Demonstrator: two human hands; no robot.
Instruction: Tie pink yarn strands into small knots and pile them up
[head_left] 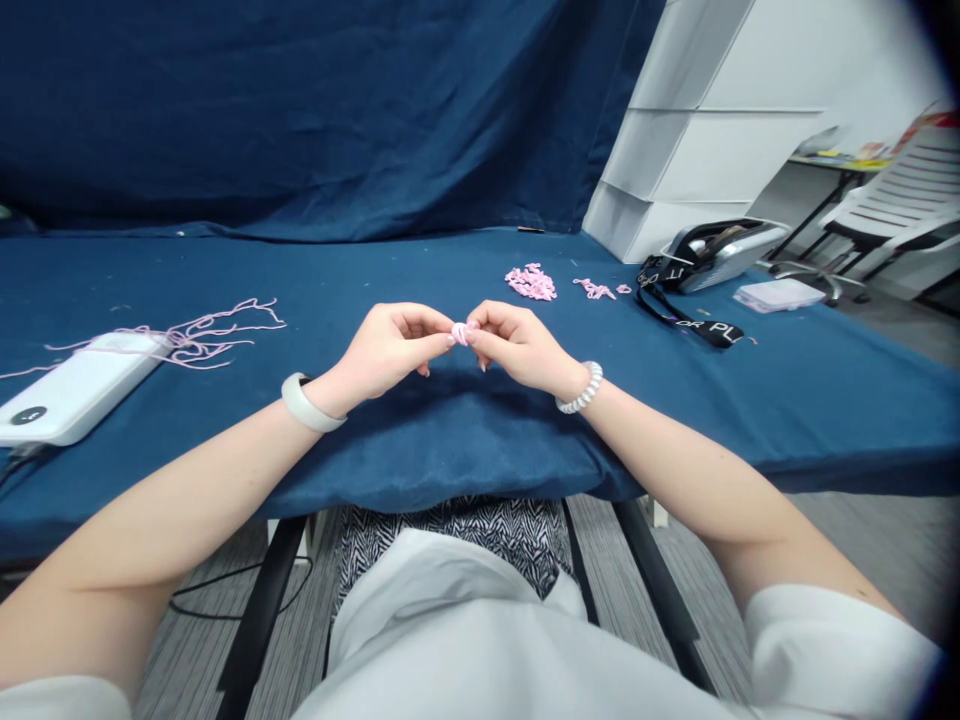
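Both hands meet above the middle of the blue-covered table (465, 440). My left hand (394, 350) and my right hand (514, 345) pinch the same small pink piece of yarn (459, 333) between thumbs and fingertips. A white band sits on the left wrist and a pearl bracelet on the right. A heap of small pink yarn pieces (531, 283) lies further back on the right, with a few loose ones (596, 289) beside it. Long pink yarn strands (214, 335) trail on the left.
A white power bank (71, 390) lies at the left edge, on the strands' ends. A black lanyard (686, 320) and a grey device (716, 253) sit at the right rear, with a small clear box (780, 294). White drawers (697, 130) and a white chair (900, 210) stand beyond.
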